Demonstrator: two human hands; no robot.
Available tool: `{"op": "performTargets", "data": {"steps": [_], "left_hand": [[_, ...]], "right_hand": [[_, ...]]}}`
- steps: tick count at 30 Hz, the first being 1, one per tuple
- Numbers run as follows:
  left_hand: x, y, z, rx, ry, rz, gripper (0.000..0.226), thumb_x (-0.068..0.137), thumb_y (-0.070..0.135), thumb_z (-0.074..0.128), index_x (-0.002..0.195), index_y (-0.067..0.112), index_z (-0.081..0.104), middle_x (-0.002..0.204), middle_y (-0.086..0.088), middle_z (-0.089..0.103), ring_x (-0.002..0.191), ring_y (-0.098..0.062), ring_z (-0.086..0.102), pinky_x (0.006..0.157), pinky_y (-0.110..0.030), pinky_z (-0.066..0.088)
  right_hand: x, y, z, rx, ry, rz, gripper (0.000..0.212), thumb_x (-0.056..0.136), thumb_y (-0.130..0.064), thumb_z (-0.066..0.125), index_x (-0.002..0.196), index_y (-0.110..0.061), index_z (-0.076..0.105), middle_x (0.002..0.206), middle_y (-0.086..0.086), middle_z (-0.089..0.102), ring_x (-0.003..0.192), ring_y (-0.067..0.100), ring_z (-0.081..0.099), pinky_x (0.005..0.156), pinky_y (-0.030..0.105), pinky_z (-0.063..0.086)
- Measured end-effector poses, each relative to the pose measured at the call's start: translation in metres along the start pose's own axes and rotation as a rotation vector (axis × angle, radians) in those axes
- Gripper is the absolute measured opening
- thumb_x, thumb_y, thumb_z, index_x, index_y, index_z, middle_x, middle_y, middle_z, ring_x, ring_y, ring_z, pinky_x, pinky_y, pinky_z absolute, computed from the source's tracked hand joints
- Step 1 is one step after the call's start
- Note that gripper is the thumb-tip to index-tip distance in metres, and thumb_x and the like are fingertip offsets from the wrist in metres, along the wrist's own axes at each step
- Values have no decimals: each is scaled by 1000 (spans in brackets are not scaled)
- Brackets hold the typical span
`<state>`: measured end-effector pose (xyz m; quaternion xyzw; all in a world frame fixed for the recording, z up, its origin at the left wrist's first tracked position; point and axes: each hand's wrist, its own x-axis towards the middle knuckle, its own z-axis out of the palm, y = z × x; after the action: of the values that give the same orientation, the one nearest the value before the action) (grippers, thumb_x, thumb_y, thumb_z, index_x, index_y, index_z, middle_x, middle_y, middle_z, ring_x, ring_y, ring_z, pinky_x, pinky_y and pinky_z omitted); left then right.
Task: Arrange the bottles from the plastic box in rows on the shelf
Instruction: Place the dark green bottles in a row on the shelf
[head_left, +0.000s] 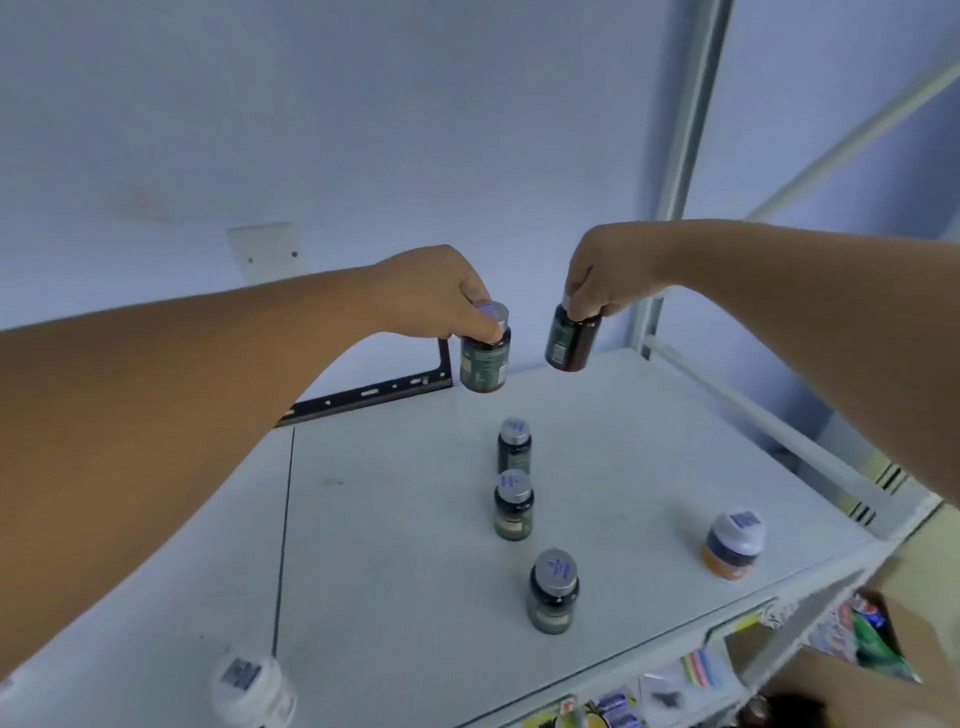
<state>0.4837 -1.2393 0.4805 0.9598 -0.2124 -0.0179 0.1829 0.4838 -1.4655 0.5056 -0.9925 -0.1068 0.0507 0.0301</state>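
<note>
We see dark glossy plastic bottles (514, 505) with matt silver caps (514, 486) and paper-like green labels (511, 526); the flat white shelf (405, 519) looks smooth and matt, faintly scuffed.

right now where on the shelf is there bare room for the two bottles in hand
Bare shelf lies behind the rearmost standing bottle, under the left hand and right hand. Also open: left of the bottle row, and between it and the orange jar. The row itself is crowded.
</note>
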Motion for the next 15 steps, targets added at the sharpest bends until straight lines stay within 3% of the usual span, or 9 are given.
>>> {"op": "performTargets", "data": {"steps": [3, 7, 11, 15], "left_hand": [[18, -25, 14, 0, 10, -35, 31, 75, 51, 75, 92, 26, 80, 85, 2, 75, 77, -18, 68, 66, -29, 51], [44, -59, 44, 2, 36, -123, 39, 72, 54, 74, 91, 20, 79, 91, -6, 75, 87, -24, 70, 72, -35, 54], [64, -84, 79, -20, 24, -212, 40, 72, 53, 71, 91, 18, 78, 87, -5, 74, 77, -19, 68, 71, -38, 55], [84, -96, 113, -62, 4, -293, 43, 73, 47, 75, 87, 7, 74, 71, -6, 60, 61, -16, 51, 58, -31, 39]], "right_hand": [[40, -8, 17, -10, 22, -30, 32, 85, -25, 64, 105, -1, 72, 106, 19, 72, 76, 22, 58, 73, 34, 50], [98, -12, 47, -29, 16, -101, 34, 88, -26, 60, 107, 1, 69, 113, 20, 68, 79, 25, 53, 69, 31, 39], [152, -18, 78, -67, -38, -215, 33, 91, -24, 57, 104, 4, 68, 114, 22, 66, 79, 25, 50, 68, 30, 37], [193, -29, 101, -99, -87, -316, 31, 91, -23, 59, 100, 4, 68, 110, 22, 66, 78, 27, 50, 67, 31, 38]]}}
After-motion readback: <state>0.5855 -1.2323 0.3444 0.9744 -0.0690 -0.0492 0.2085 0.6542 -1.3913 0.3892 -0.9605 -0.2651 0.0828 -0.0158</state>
